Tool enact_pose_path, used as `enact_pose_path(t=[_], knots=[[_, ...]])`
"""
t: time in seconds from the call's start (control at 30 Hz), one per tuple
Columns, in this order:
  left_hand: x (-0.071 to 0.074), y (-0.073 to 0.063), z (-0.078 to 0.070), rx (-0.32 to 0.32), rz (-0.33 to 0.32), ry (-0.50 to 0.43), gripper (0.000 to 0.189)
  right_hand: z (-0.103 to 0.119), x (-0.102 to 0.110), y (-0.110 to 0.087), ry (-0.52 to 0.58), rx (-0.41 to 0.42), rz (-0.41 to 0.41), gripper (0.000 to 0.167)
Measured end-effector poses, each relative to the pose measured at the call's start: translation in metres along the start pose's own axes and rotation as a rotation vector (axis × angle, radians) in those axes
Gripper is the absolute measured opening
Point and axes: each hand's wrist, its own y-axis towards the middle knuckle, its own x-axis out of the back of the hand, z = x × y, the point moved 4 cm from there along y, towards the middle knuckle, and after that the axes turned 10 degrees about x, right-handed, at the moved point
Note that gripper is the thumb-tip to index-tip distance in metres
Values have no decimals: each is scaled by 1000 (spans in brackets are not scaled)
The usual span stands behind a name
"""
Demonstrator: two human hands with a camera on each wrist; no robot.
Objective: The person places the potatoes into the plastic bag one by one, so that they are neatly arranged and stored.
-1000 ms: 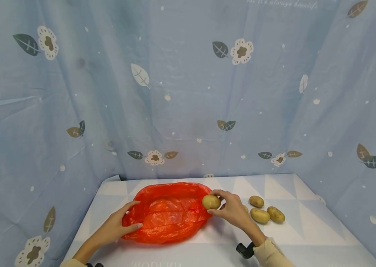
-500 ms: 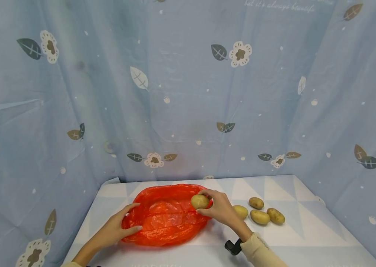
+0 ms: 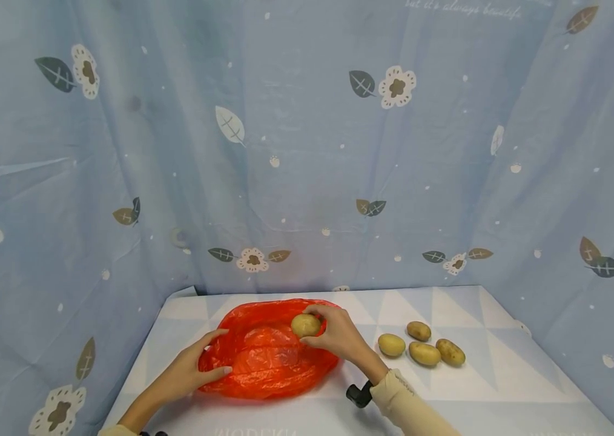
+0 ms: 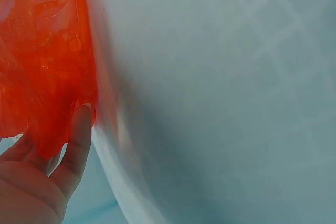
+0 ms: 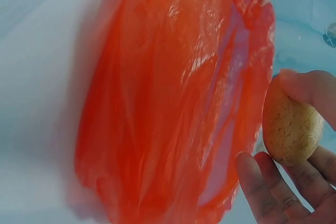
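A red plastic bag [image 3: 271, 369] lies on the table with its wide mouth spread upward. My left hand [image 3: 189, 366] holds the bag's left edge, thumb and fingers set apart along it; in the left wrist view, red film bunches at the fingers [image 4: 79, 142]. Over the right part of the bag's mouth, my right hand [image 3: 336, 333] grips a potato [image 3: 306, 326] between thumb and fingers. The right wrist view has this potato [image 5: 291, 124] beside the bag's opening, above the bag's rim. The inside of the bag is partly visible through thin film.
Several potatoes sit on the table to the right: a pale one [image 3: 391, 345], a small one behind [image 3: 419, 330], and others [image 3: 424, 353] close together. A patterned blue curtain [image 3: 307, 151] surrounds the table [image 3: 503, 375] at the back and sides.
My right hand has moved left with the potato, from the bag's right edge to over its mouth. A pale potato formerly behind that hand now shows fully. My left hand stays put.
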Motion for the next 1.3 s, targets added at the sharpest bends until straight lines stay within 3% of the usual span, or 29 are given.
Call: enact_pose_path(t=[0.6, 1.3], knots=[[-2, 3, 3, -13, 10, -3, 83, 13, -37, 34, 48, -31, 74, 46], [-3, 5, 3, -29, 20, 14, 82, 13, -71, 55, 102, -75, 120, 45]])
